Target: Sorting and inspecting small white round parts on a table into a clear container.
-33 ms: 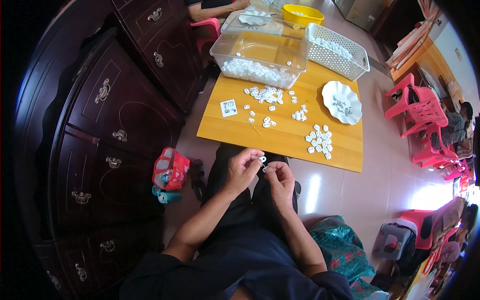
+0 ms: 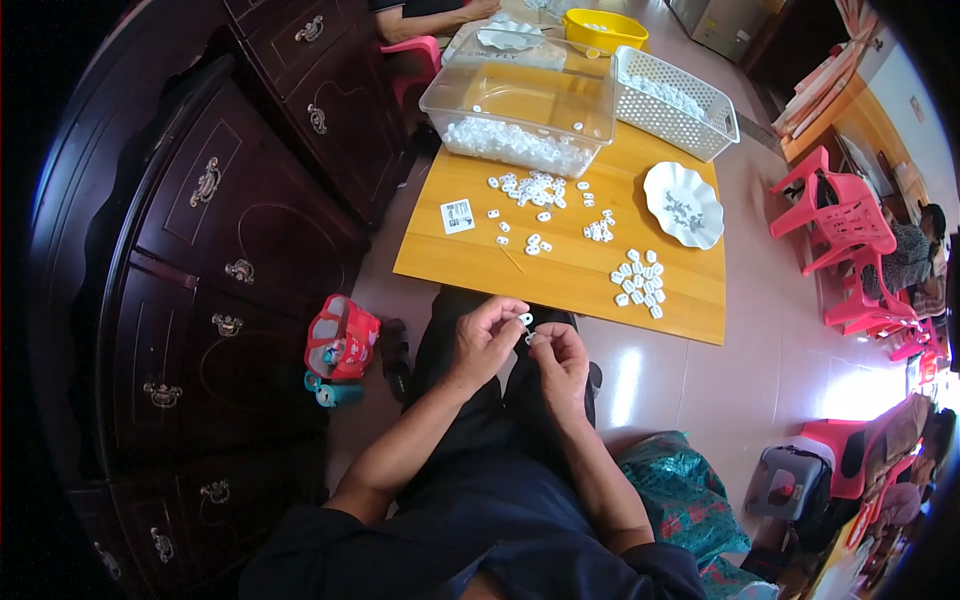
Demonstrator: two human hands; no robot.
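Note:
Over my lap, just off the table's near edge, both hands are close together. My left hand (image 2: 485, 340) pinches a small white plastic piece (image 2: 525, 318) with a dark hole in it. Between the thumb and fingers of my right hand (image 2: 562, 368) is another small whitish piece (image 2: 531, 339), partly hidden by the fingertips. The two pieces nearly touch; whether they are joined I cannot tell. Ahead on the wooden table (image 2: 450, 262) lie a pile of white two-holed pieces (image 2: 535, 188), a smaller cluster (image 2: 600, 230) and a group of larger white oval pieces (image 2: 640, 280).
A clear plastic bin (image 2: 520, 145) of white pieces stands at the back, beside a white perforated basket (image 2: 700, 135). A scalloped white plate (image 2: 660, 185) holds small grey parts. A thin stick (image 2: 512, 260) and a printed card (image 2: 457, 217) lie leftward. Across the table, another person's arm (image 2: 435, 22) shows.

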